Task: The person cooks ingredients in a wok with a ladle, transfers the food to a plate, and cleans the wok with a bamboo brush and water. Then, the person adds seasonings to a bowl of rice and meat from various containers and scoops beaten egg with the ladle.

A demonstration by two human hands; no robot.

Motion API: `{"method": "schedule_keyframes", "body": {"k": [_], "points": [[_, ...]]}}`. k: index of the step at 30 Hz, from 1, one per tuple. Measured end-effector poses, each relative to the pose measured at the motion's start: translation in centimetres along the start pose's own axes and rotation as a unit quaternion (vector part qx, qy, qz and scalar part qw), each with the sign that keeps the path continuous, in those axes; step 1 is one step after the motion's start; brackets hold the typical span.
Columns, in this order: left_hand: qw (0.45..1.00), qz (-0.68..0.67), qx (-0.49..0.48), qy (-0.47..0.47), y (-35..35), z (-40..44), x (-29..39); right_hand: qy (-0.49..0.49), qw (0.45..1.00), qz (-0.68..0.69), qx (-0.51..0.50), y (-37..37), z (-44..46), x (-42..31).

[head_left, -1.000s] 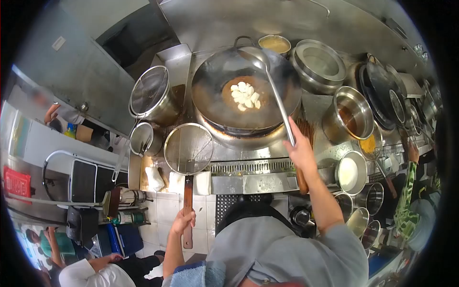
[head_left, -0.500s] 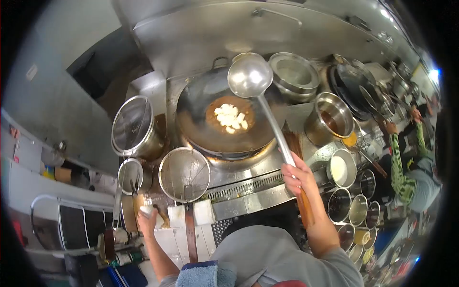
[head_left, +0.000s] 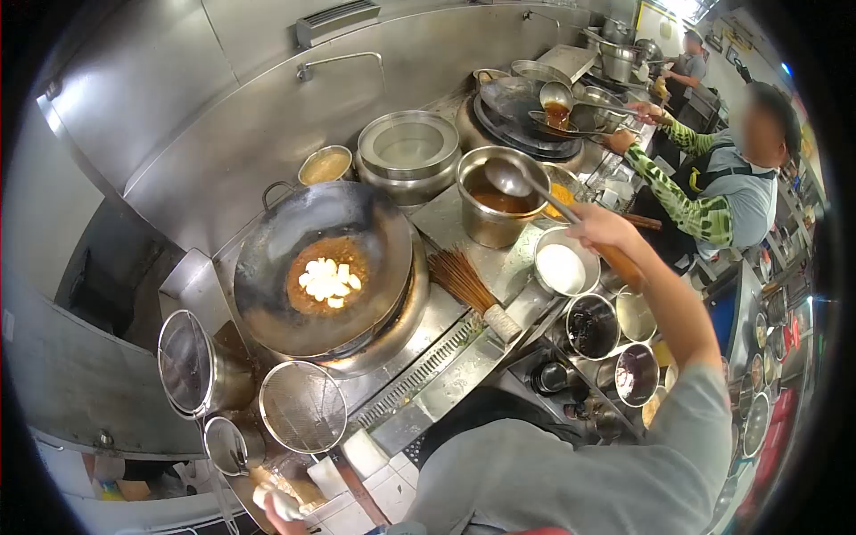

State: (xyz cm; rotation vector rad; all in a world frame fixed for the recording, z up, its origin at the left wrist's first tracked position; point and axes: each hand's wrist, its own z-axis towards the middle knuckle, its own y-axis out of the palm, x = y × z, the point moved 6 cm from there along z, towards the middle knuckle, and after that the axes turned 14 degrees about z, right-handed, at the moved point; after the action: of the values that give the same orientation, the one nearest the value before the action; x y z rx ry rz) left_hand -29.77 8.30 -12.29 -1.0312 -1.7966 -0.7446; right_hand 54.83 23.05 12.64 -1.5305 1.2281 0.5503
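Indoors, steel counter (head_left: pixel 510 272), steel wall (head_left: pixel 214 134), right hand (head_left: pixel 606 228), fingers curled around ladle (head_left: pixel 508 176), left hand (head_left: pixel 283 523), fingers unclear

left grip (head_left: pixel 285 524) blurred and cut off at seven o'clock, its hold on white cloth (head_left: pixel 280 501) unclear, strainer handle (head_left: pixel 361 493) hidden at its six-o'clock end, ladle (head_left: pixel 508 177) perhaps touching brown liquid (head_left: pixel 501 203), bowls (head_left: pixel 757 423) at four too small to read
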Motion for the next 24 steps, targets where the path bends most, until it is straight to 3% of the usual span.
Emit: {"method": "schedule_keyframes", "body": {"k": [3,7,8,9,10,11,12,13,14,15,16,17,19,20,22,24], "points": [[0.981,-0.194,0.003,0.005,3.7,-2.9,1.8,0.093,0.993,-0.009,-0.065,-1.6,5.8,2.7],[0.917,-0.397,0.02,0.04,6.3,-6.2,1.6,-0.047,0.987,-0.147,0.053,-1.3,-1.0,0.6],[0.894,-0.444,0.021,0.047,7.1,-7.4,1.1,-0.17,0.942,-0.264,0.118,-1.1,-3.0,0.5],[0.875,-0.481,0.022,0.051,8.0,-8.5,0.5,-0.086,0.966,-0.218,0.109,-0.7,-5.1,-0.4],[0.856,-0.515,0.015,0.048,9.4,-9.6,-0.2,-0.172,0.952,-0.217,0.129,-0.5,-6.4,-0.8],[0.844,-0.534,0.005,0.044,11.1,-10.6,-0.6,-0.178,0.958,-0.194,0.112,-0.3,-7.2,-1.5],[0.867,-0.496,-0.039,0.018,13.2,-11.4,-1.4,-0.185,0.964,-0.172,0.088,0.1,-8.1,-2.9],[0.875,-0.418,-0.23,0.076,16.4,-11.6,-0.7,-0.191,0.969,-0.148,0.06,0.7,-8.4,-3.5],[0.821,-0.491,-0.286,0.056,20.7,-12.6,0.4,-0.236,0.964,-0.119,0.02,1.3,-8.1,-3.4],[0.783,-0.548,-0.295,-0.008,25.1,-14.4,1.5,-0.284,0.955,-0.088,-0.023,1.8,-7.4,-3.7],[0.817,-0.528,-0.228,-0.045,24.9,-13.4,-0.7,-0.092,0.99,0.063,-0.084,2.9,-7.3,-4.6],[0.788,-0.528,-0.304,-0.088,27.9,-14.6,0.2,-0.046,0.977,0.143,-0.149,3.8,-6.4,-4.5],[0.795,-0.502,-0.306,-0.149,32.0,-16.1,1.6,-0.112,0.97,0.063,-0.208,6.9,-4.2,-4.3],[0.791,-0.49,-0.339,-0.139,32.9,-16.5,1.5,-0.273,0.944,-0.068,-0.171,9.3,-4.5,-5.7],[0.809,-0.443,-0.364,-0.128,33.5,-18.1,0.7,-0.349,0.923,-0.049,-0.155,13.0,-4.1,-6.2],[0.839,-0.394,-0.358,-0.11,33.5,-19.5,0.0,-0.291,0.933,0.075,-0.198,14.6,-3.8,-5.9]]}}
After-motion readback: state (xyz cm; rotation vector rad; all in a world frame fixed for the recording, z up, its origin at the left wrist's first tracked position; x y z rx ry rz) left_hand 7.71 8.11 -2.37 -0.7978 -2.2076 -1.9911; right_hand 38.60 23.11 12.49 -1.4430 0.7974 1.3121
